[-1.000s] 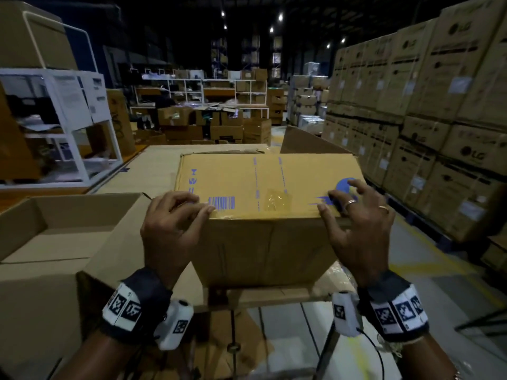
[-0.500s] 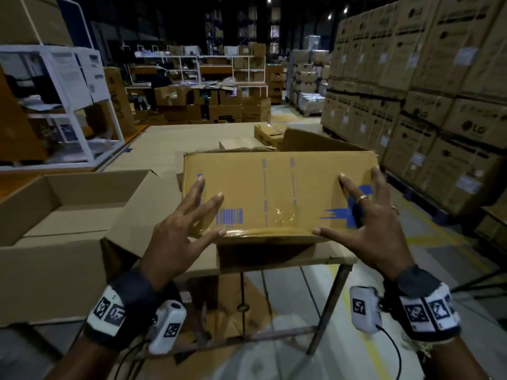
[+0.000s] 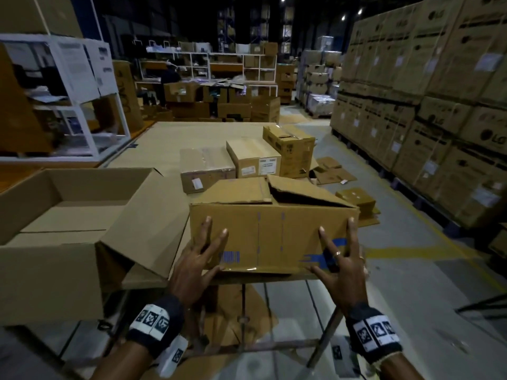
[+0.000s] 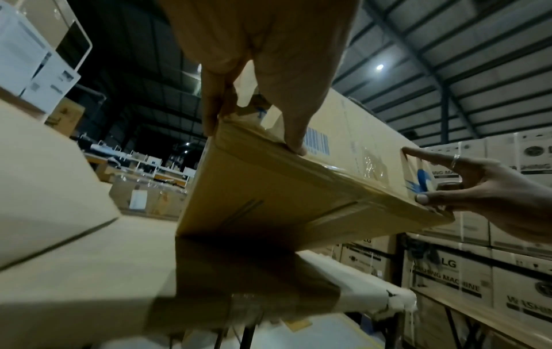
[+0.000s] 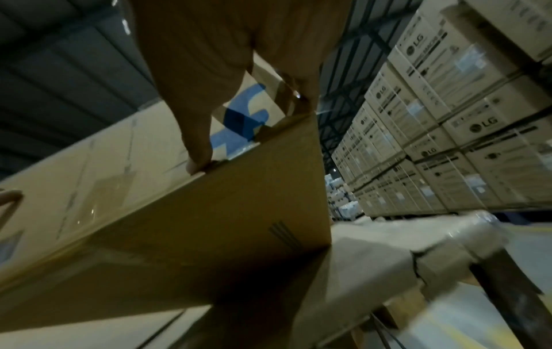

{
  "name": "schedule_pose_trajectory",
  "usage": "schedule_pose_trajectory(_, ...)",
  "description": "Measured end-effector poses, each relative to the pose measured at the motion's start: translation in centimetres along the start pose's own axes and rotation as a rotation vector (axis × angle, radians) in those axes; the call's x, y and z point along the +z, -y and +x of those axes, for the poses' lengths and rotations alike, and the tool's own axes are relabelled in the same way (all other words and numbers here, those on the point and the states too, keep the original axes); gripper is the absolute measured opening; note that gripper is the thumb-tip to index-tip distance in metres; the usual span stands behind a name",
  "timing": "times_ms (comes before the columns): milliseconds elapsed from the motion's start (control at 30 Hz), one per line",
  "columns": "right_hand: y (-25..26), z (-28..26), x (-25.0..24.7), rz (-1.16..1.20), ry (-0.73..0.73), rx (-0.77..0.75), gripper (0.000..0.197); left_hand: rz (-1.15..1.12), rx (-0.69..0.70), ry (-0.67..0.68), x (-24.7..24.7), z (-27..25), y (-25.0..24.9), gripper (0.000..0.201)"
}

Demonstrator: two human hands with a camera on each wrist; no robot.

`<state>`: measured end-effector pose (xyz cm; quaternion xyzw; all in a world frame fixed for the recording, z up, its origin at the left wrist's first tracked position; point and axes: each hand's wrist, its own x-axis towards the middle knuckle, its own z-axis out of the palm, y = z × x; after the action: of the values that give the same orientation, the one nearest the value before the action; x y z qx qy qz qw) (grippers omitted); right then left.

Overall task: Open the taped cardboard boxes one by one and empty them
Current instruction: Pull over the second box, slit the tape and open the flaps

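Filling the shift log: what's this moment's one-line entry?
brown taped cardboard box tipped on table edge | left hand pressing face | right hand pressing face | flap lifted

"LG WASHING MACHINE" printed on stacked cartons (image 4: 448, 278).

Your left hand (image 3: 196, 266) and right hand (image 3: 340, 267) reach forward side by side, fingers spread wide and straight, thumbs pointing in, a dark band on each wrist.

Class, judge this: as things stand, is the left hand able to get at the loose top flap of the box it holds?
Probably yes: the left hand presses the box front with straight fingers, and nothing covers the raised flap.
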<state>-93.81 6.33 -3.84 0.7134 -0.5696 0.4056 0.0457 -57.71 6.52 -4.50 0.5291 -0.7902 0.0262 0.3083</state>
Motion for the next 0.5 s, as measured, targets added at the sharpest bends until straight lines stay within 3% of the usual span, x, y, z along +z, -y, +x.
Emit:
schedule_pose_trajectory(233,-3.8,-2.4,5.9,-0.062,0.011,0.074,0.08,0.035,-0.062,0.049,5.6,-1.2,1.6,0.101)
schedule_pose_trajectory(333,-4.2,-3.3,7.5,-0.098,-0.004,0.117,0.069,0.039,-0.082,0.086,7.3,-2.1,2.6,0.113)
schedule_pose_trajectory(500,-5.3,-4.9,9.2,-0.025,-0.034,0.024,0.062,0.028,-0.1,0.184,9.7,-3.9,3.7,0.125)
